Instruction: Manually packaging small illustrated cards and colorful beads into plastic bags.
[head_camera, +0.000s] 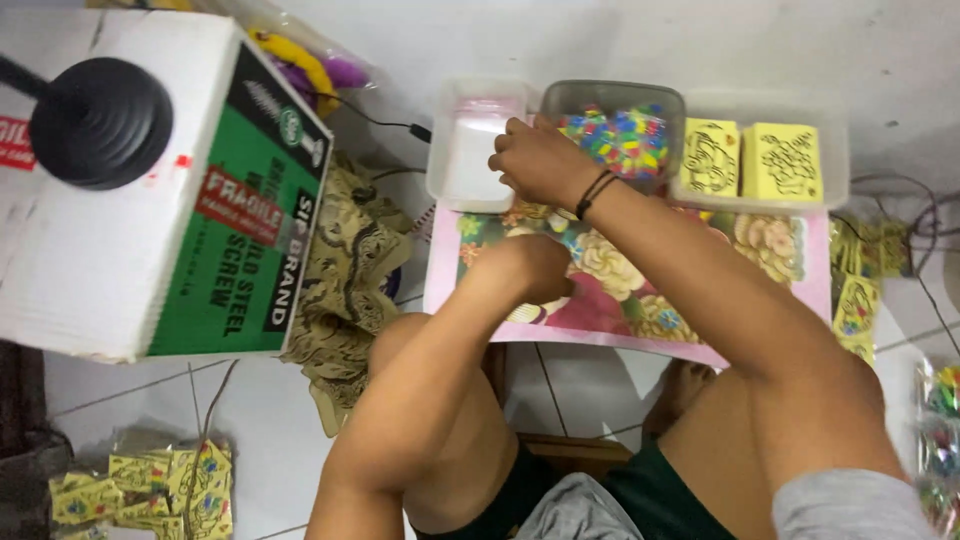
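Note:
My left hand (532, 268) rests as a loose fist on a small pink table with a flower print (640, 300). My right hand (540, 160), a dark band at its wrist, reaches across to the near edge of a white-lidded plastic tub (470, 140), fingers curled; whether it holds anything is hidden. Behind it stands a clear tub of small multicoloured pieces (625, 135). To the right, a third tub (760, 160) holds two yellow printed packs.
A large white and green cardboard box (150, 190) with a black round stand on top sits at left. Patterned cloth (350, 260) lies beside it. Yellow packets (150, 490) lie on the tiled floor at lower left and at right (860, 300). Cables run at the back.

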